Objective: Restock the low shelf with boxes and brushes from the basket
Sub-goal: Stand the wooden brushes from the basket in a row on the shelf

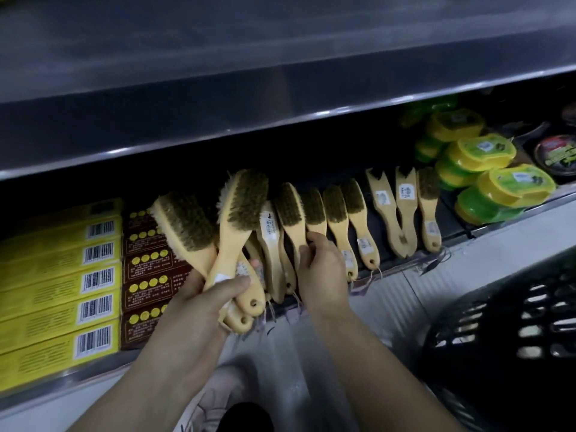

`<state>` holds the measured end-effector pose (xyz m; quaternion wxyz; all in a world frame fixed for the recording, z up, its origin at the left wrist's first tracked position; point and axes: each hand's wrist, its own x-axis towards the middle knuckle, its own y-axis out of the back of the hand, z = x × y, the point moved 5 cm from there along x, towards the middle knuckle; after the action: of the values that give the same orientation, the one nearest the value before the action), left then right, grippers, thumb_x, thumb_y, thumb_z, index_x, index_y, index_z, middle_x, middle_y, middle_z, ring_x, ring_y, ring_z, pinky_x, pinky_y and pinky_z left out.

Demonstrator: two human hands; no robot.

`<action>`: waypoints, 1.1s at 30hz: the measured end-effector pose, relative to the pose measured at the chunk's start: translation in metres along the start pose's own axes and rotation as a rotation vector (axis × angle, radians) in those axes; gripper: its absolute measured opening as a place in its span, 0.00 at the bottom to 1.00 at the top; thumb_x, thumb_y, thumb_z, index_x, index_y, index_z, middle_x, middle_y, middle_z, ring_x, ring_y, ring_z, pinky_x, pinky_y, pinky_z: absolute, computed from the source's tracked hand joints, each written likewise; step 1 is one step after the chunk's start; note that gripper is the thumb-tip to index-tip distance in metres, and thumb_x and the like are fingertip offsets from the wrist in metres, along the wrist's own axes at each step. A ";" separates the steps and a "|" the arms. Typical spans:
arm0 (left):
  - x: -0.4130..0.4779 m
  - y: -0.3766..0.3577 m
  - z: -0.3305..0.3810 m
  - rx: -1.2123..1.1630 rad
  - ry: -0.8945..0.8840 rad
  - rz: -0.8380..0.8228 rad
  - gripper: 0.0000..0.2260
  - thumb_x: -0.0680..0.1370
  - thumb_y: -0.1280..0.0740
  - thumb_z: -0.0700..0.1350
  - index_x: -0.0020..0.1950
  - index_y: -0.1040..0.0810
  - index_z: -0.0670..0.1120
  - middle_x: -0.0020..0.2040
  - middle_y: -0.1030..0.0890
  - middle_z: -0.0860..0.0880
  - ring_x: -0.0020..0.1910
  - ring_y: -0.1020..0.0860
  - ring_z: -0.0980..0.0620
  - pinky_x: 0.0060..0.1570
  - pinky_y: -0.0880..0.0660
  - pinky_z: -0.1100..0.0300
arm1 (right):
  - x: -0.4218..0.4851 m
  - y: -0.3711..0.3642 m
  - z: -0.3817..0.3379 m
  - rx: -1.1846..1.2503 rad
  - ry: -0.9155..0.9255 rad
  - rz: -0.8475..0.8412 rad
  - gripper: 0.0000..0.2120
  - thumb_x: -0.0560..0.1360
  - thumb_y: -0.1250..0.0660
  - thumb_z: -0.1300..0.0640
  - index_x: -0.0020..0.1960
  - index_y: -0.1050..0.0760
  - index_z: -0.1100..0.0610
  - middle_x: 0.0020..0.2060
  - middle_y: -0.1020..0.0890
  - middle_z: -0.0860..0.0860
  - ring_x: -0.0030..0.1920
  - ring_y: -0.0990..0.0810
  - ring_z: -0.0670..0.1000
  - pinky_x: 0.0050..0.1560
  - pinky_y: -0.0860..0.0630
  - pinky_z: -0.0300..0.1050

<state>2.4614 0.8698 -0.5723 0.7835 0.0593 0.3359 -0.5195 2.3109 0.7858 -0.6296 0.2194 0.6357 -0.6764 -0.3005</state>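
Basket: lower right of the frame, nearest us, a black basket (498, 322) with a slotted wall stands on the pale floor (311, 363); what is inside it cannot be seen.
Left hand: centre-left, the left hand (205, 300) is wrapped round the handles of a bundle of brushes (230, 232), thumb across the top. The wooden handles fan upward and the bristle heads sit over the shelf front.
Right hand: just right of it, apart from the left, the right hand (324, 272) has its fingers curled on the handle of a single brush (291, 213), which is upright against the others in the shelf.
Low shelf: the low shelf (78, 377) runs from lower left up to mid right, a metal lip along its front.
Brush row: right of the hands, a row of brushes (357, 213) leans handles-down toward the lip, some bristles out and some showing labelled wooden backs.
Boxes: on the left, yellow boxes (56, 275) lie stacked with barcodes facing us, and brown boxes (146, 266) with yellow dots are stacked right beside them.
Far right: green-and-yellow oval tins (481, 151) are piled in the upper right, with a dark round tin (556, 154) at the frame edge.
Above: a grey upper shelf (280, 98) spans the top — blurred.
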 end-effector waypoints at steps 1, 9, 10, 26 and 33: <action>0.000 0.001 0.000 0.006 0.000 -0.005 0.07 0.73 0.33 0.36 0.49 0.23 0.45 0.43 0.17 0.46 0.31 0.18 0.56 0.27 0.25 0.62 | 0.000 0.001 -0.001 0.008 -0.007 0.016 0.15 0.80 0.43 0.57 0.65 0.30 0.58 0.55 0.25 0.53 0.57 0.28 0.53 0.55 0.30 0.44; 0.002 0.009 0.000 -0.022 0.012 0.016 0.14 0.70 0.33 0.36 0.53 0.20 0.46 0.45 0.14 0.49 0.30 0.20 0.55 0.33 0.31 0.56 | -0.015 -0.002 -0.026 -0.310 0.167 -0.044 0.16 0.77 0.40 0.43 0.49 0.23 0.55 0.39 0.19 0.52 0.39 0.21 0.53 0.36 0.30 0.42; 0.002 0.009 -0.001 -0.026 0.015 0.014 0.13 0.71 0.33 0.35 0.53 0.21 0.46 0.45 0.14 0.49 0.29 0.20 0.55 0.33 0.31 0.56 | -0.013 -0.008 -0.025 -0.367 0.116 -0.124 0.18 0.76 0.40 0.41 0.48 0.24 0.55 0.38 0.19 0.52 0.39 0.20 0.54 0.35 0.29 0.42; 0.005 0.015 -0.001 -0.037 0.005 -0.004 0.17 0.66 0.31 0.37 0.54 0.21 0.46 0.47 0.14 0.48 0.31 0.20 0.54 0.35 0.30 0.55 | -0.003 -0.010 -0.029 -0.413 0.056 -0.088 0.17 0.74 0.37 0.41 0.40 0.30 0.54 0.34 0.21 0.51 0.32 0.25 0.52 0.29 0.35 0.39; 0.008 0.005 0.001 -0.038 -0.002 -0.076 0.19 0.67 0.32 0.36 0.57 0.22 0.47 0.47 0.15 0.49 0.38 0.17 0.56 0.31 0.25 0.59 | -0.006 -0.001 -0.032 -0.286 0.068 -0.081 0.18 0.75 0.39 0.38 0.50 0.27 0.54 0.37 0.19 0.50 0.38 0.20 0.52 0.32 0.29 0.42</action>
<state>2.4677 0.8652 -0.5779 0.7645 0.0312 0.3471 -0.5423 2.3338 0.7873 -0.6070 0.3181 0.6344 -0.5927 -0.3808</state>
